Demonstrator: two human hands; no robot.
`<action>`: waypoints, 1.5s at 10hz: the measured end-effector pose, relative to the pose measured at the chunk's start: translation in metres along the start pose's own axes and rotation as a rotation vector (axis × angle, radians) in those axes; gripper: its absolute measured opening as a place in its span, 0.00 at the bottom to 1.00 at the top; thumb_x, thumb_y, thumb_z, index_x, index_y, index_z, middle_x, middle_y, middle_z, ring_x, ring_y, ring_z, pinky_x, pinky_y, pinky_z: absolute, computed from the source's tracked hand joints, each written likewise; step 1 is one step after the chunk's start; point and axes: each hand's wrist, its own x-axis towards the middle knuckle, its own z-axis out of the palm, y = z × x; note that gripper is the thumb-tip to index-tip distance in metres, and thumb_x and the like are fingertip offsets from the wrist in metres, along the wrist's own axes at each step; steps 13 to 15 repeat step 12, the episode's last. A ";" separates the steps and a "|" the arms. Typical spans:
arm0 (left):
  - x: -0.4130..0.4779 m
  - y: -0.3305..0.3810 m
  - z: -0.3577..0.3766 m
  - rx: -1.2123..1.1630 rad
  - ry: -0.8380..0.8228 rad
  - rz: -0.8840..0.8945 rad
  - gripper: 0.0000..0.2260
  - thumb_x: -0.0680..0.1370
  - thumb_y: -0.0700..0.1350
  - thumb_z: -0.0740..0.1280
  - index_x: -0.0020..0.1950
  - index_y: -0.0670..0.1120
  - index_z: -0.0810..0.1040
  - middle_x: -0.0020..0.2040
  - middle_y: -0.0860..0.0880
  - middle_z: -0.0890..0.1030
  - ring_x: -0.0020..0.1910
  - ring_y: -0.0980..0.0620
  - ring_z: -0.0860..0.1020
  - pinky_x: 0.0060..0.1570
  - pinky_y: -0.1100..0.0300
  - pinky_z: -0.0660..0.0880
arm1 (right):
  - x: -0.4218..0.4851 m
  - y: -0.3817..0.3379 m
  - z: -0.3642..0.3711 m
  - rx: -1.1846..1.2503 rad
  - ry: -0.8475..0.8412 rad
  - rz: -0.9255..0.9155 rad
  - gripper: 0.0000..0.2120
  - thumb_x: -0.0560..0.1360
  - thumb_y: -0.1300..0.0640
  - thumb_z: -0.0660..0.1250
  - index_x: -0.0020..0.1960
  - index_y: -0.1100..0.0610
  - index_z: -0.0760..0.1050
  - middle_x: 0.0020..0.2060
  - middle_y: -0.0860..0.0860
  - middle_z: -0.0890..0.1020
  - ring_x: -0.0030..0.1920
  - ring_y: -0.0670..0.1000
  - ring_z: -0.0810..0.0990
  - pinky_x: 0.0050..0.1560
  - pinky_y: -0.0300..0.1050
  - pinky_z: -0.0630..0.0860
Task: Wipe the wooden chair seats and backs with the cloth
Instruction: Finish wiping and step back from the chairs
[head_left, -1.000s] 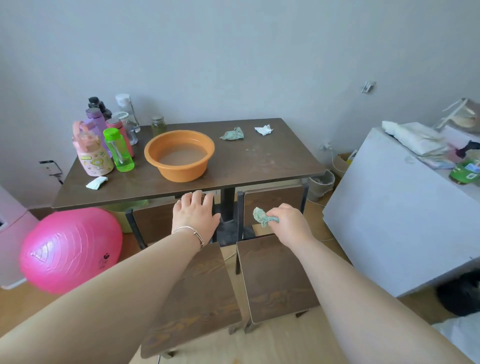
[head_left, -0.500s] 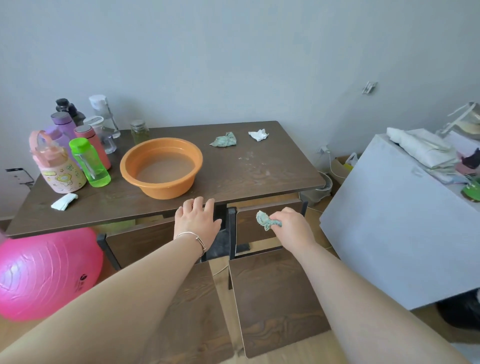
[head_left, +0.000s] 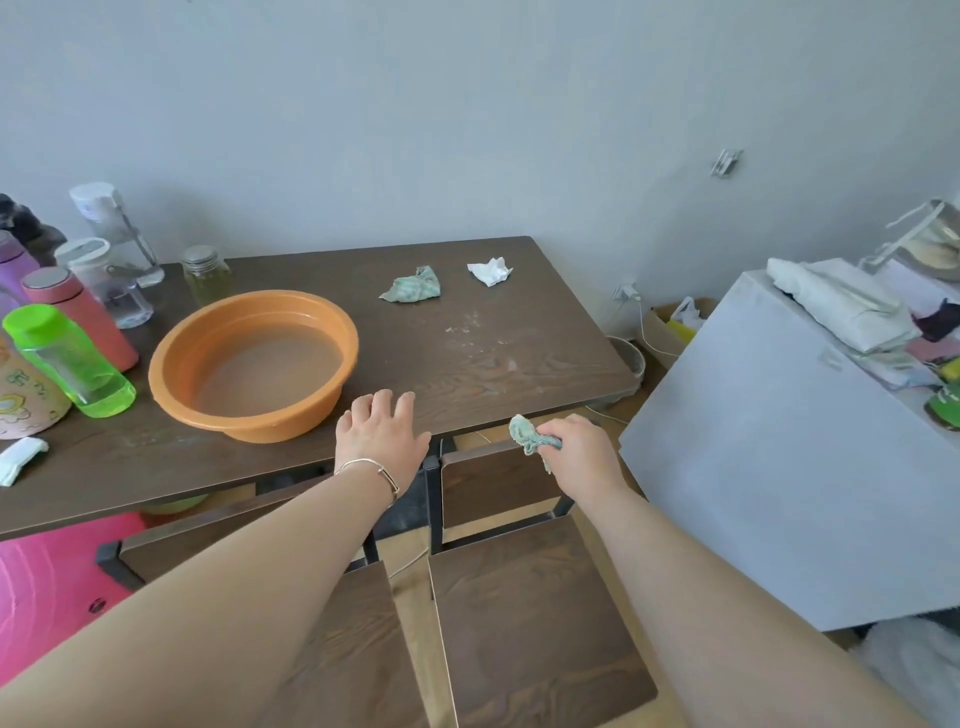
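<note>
Two dark wooden chairs stand side by side, tucked against the table. The right chair (head_left: 530, 618) shows its seat and its back (head_left: 493, 486); the left chair (head_left: 358, 649) is largely covered by my left arm. My right hand (head_left: 579, 452) grips a small bunched green cloth (head_left: 530, 434) at the top edge of the right chair's back. My left hand (head_left: 382, 434) rests with fingers spread over the top of the left chair's back, at the table's front edge.
The dark table (head_left: 467, 358) holds an orange basin (head_left: 254, 364) of water, several bottles (head_left: 67, 358) at the left, a second green cloth (head_left: 413, 286) and a crumpled tissue (head_left: 489, 270). A pink ball (head_left: 57, 582) lies left; a grey cabinet (head_left: 795, 467) stands right.
The view has moved closer to the table and shifted right. Both hands keep their places on the chair backs, the right still holding the cloth.
</note>
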 end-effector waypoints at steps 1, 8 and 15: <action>0.022 0.013 0.009 0.024 -0.002 -0.020 0.26 0.80 0.60 0.55 0.76 0.53 0.56 0.75 0.47 0.61 0.73 0.42 0.60 0.71 0.45 0.61 | 0.038 0.013 0.008 -0.026 -0.048 -0.041 0.12 0.78 0.55 0.68 0.62 0.52 0.79 0.53 0.50 0.79 0.48 0.50 0.78 0.49 0.44 0.81; 0.140 0.067 0.060 0.080 -0.034 -0.320 0.27 0.80 0.61 0.54 0.76 0.53 0.57 0.75 0.49 0.60 0.73 0.45 0.58 0.71 0.48 0.61 | 0.315 0.054 0.099 -0.060 -0.271 -0.299 0.13 0.77 0.60 0.64 0.59 0.52 0.80 0.53 0.53 0.76 0.52 0.57 0.75 0.46 0.48 0.76; 0.134 0.067 0.048 0.105 -0.046 -0.351 0.26 0.80 0.61 0.53 0.77 0.53 0.56 0.76 0.48 0.60 0.74 0.45 0.57 0.72 0.48 0.59 | 0.310 0.052 0.090 -0.177 -0.316 -0.389 0.17 0.79 0.53 0.65 0.67 0.51 0.73 0.59 0.52 0.75 0.60 0.56 0.70 0.51 0.51 0.74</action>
